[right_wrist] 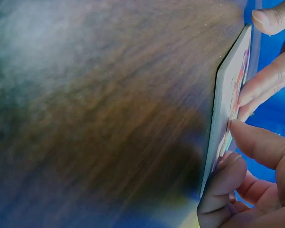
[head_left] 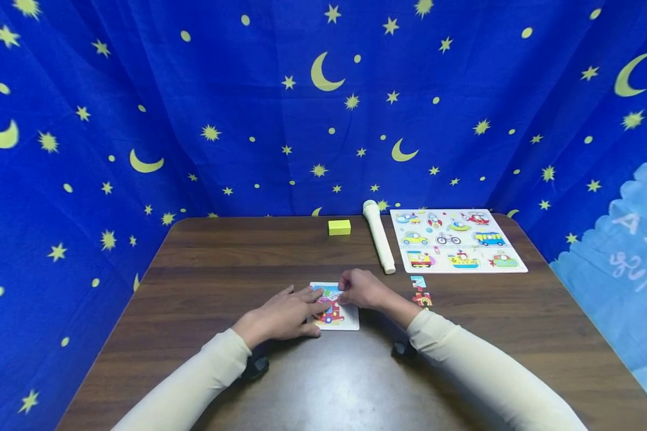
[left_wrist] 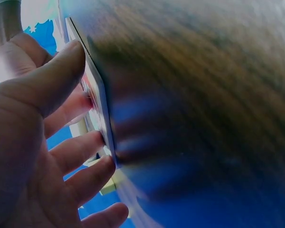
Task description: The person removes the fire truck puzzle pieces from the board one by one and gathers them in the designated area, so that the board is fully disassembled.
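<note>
A small jigsaw puzzle in a white frame lies flat on the table, showing a red vehicle picture. My left hand rests on its left side with fingers spread and straight, the fingertips touching the picture. At the puzzle's upper right, my right hand has its fingers curled, with thumb and index finger on a puzzle piece that they partly hide. In the right wrist view, the right thumb touches the picture surface and the curled fingers lie by the frame's edge. Two loose puzzle pieces lie beyond the right wrist.
A yellow block and a cream microphone-shaped stick lie toward the back. Right of them is a white vehicle puzzle board. Blue star-patterned curtains hang behind the wooden table.
</note>
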Motion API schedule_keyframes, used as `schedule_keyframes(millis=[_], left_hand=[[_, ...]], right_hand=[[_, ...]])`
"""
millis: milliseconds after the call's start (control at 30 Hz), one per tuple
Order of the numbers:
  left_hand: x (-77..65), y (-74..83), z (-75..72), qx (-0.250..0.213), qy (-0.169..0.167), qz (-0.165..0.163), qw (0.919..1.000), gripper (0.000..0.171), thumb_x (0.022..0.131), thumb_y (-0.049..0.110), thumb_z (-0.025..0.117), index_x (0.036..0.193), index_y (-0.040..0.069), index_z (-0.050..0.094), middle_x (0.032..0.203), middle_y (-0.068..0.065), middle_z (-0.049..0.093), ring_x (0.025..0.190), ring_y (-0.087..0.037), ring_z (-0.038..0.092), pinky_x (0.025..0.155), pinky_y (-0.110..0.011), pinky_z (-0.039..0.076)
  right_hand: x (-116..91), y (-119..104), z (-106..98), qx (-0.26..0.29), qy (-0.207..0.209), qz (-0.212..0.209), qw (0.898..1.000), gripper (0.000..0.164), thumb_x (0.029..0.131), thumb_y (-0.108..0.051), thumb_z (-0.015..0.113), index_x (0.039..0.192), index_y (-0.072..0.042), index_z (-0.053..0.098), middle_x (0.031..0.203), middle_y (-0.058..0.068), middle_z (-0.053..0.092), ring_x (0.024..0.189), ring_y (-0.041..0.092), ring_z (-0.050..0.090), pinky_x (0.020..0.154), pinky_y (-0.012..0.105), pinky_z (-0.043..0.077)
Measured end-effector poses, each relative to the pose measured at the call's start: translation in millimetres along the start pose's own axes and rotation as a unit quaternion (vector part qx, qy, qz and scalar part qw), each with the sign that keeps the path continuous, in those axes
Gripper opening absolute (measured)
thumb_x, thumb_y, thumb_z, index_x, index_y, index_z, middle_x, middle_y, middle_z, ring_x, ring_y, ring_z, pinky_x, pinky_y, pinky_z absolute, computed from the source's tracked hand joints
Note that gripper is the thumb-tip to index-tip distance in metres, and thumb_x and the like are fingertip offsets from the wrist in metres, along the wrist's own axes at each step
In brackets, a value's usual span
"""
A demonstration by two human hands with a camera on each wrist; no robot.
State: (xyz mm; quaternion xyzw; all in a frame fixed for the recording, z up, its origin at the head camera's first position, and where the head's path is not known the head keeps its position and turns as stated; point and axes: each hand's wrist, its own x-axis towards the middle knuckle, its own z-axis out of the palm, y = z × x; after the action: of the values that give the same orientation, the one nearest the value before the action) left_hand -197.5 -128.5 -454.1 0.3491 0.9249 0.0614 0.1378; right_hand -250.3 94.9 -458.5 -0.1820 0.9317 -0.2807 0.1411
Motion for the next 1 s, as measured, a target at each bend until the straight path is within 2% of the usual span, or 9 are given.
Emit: schedule_keyframes(millis=[267, 500, 733, 1000], left_hand=[[-0.8, 0.9, -1.4, -0.004, -0.004, -0.001, 1.0000, 0.064, 0.098, 0.053, 0.062, 0.154, 0.027, 0.047, 0.165, -0.007, 0.034, 0.152, -0.032, 0.030, 0.118, -0.066, 0.025], [-0.3, 0.6, -0.6, 0.001, 0.002, 0.003, 1.0000, 0.065, 0.098, 0.053, 0.062, 0.155, 0.028, 0.046, 0.165, -0.007, 0.034, 0.152, -0.032, 0.031, 0.117, -0.068, 0.026], [0.1, 0.0, -0.1, 0.003, 0.002, 0.004, 1.0000, 0.065, 0.098, 0.054, 0.062, 0.155, 0.028, 0.046, 0.165, -0.007, 0.034, 0.151, -0.032, 0.032, 0.117, -0.068, 0.026], [0.2, -0.4, -0.4, -0.001, -0.004, -0.001, 1.0000, 0.065, 0.098, 0.053, 0.062, 0.155, 0.028, 0.045, 0.166, -0.006, 0.033, 0.152, -0.032, 0.030, 0.117, -0.068, 0.026]], right_hand=[[2.0, 0.3, 0.6, 0.022, -0.004, 0.006, 1.000, 0.023, 0.076, -0.011, 0.085, 0.086, -0.009, 0.064, 0.074, -0.002, 0.059, 0.069, 0.015, 0.053, 0.061, 0.027, 0.042], [3.8, -1.3, 0.7, 0.034, 0.004, 0.004, 0.999, 0.025, 0.075, -0.009, 0.086, 0.085, -0.011, 0.063, 0.077, -0.002, 0.061, 0.072, 0.015, 0.055, 0.066, 0.028, 0.045], [5.0, -3.0, 3.5, 0.047, 0.020, 0.002, 0.999, 0.031, 0.075, -0.003, 0.085, 0.101, -0.009, 0.067, 0.081, -0.001, 0.065, 0.074, 0.014, 0.059, 0.065, 0.027, 0.050], [4.2, -0.7, -2.0, 0.045, 0.015, -0.010, 0.999, 0.023, 0.079, -0.006, 0.083, 0.099, -0.009, 0.070, 0.080, -0.001, 0.065, 0.071, 0.013, 0.059, 0.062, 0.025, 0.050]])
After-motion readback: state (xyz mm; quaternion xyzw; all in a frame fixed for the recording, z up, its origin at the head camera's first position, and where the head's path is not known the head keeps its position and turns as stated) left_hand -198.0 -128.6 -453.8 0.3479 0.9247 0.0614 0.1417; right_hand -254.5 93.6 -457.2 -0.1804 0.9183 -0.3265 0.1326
